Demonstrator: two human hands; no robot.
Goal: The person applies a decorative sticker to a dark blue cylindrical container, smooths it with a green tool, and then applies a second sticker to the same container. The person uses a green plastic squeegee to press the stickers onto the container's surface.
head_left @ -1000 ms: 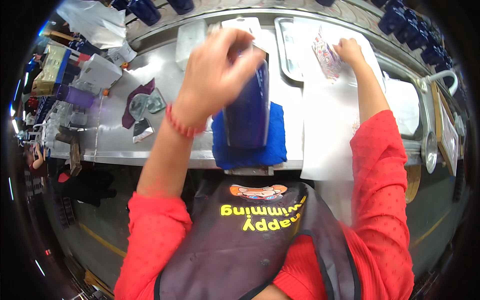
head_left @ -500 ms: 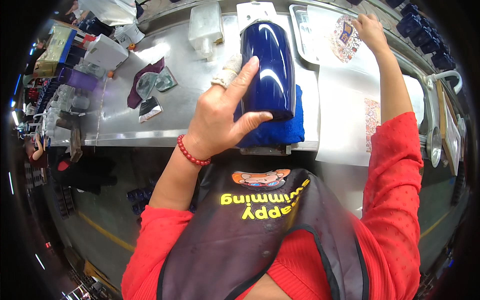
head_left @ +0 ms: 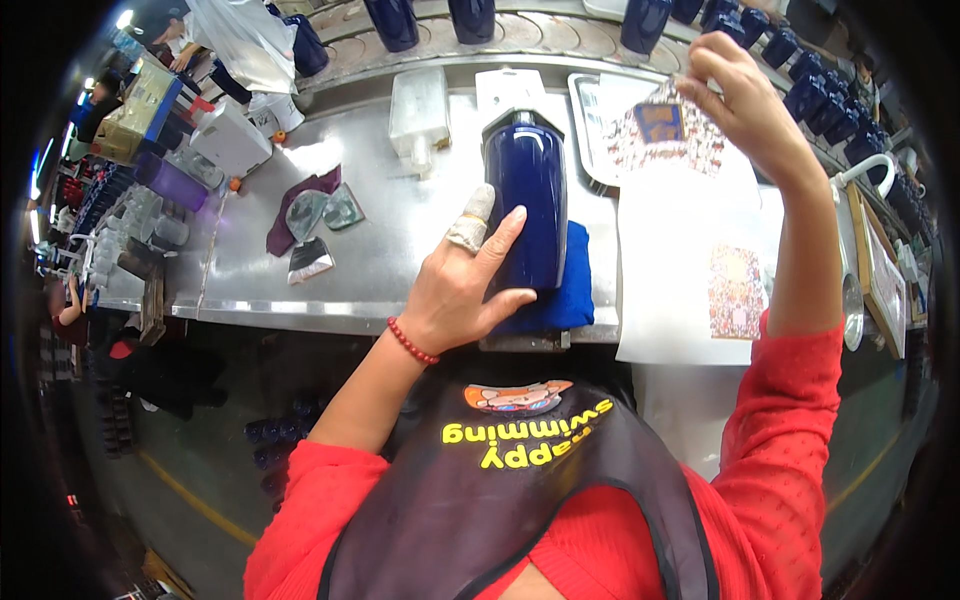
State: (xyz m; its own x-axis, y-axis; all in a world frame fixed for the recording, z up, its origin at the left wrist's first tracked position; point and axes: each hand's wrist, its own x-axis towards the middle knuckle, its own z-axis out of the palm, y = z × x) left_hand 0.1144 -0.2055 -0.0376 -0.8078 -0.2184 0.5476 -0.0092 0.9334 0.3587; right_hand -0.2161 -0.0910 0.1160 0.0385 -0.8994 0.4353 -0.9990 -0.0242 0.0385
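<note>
The left hand (head_left: 455, 295) curls around the near left side of a tall, shiny, dark blue vase (head_left: 530, 205) — its thumb and one finger press on it, and a pale wrap covers other fingers. The vase lies over a folded, fuzzy, bright blue cloth (head_left: 577, 290), with its far end toward the back of the shiny grey metal table (head_left: 350, 255).

The right hand (head_left: 745, 110) is closed in a pinch at the top edge of a thin, speckled sheet with a dark blue patch (head_left: 690, 148) — up and to the right of the vase. Big white paper (head_left: 660, 280) lies below it, with a small, flowery, reddish print (head_left: 737, 295) on it.
</note>
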